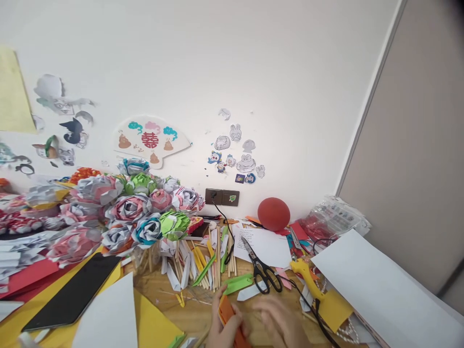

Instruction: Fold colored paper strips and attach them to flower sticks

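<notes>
At the bottom edge of the view my left hand (222, 328) grips an orange folded paper piece (229, 316), its fingers wrapped around it. My right hand (281, 321) is blurred and sits just right of the orange piece, fingers apart, touching or nearly touching it; I cannot tell which. A green folded paper piece (237, 283) lies on the wooden table (195, 314) just beyond my hands. Black scissors (263, 270) lie beyond my right hand, partly on a white sheet (266, 246).
A bunch of paper roses (123, 212) stands at the left. Wooden sticks and folded strips (203, 266) lie mid-table. A black tablet (72, 295) rests on yellow paper. A yellow glue gun (308, 275), red ball (273, 213), large white sheet (384, 295) and wall socket (222, 197) are to the right.
</notes>
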A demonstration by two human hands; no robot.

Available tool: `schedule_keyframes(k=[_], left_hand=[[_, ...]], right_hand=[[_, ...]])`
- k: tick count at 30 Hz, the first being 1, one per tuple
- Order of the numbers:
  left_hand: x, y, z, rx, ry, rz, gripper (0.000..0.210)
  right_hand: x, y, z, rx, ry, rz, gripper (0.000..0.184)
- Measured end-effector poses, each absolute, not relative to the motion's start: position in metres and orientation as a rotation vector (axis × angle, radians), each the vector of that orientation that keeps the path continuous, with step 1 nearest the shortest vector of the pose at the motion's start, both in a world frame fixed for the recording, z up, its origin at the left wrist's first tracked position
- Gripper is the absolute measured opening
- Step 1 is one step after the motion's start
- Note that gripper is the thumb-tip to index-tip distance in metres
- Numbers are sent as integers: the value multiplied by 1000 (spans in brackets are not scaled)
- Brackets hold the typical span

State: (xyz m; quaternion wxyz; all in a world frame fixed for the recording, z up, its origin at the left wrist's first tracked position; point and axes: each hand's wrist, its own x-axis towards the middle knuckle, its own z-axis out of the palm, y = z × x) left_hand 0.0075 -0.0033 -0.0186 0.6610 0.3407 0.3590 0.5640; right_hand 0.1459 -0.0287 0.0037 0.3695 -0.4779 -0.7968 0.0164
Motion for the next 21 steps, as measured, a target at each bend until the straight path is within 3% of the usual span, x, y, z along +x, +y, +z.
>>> schedule_keyframes(k=[6,9,16,21], left_hand=[[12,-4,-13,843,826,1152,66],[13,0,-18,812,833,1132,65],[15,1,-23,795,811,1121,56],[13,3,-19,651,704,1238,68]], right_hand=[[147,23,15,-1579,-2412,-416,15],[140,43,4,-1573,-2464,-444,11],[127,34,32,-1521,-2508,-356,18],[119,22,55,-1475,-2241,145,16]])
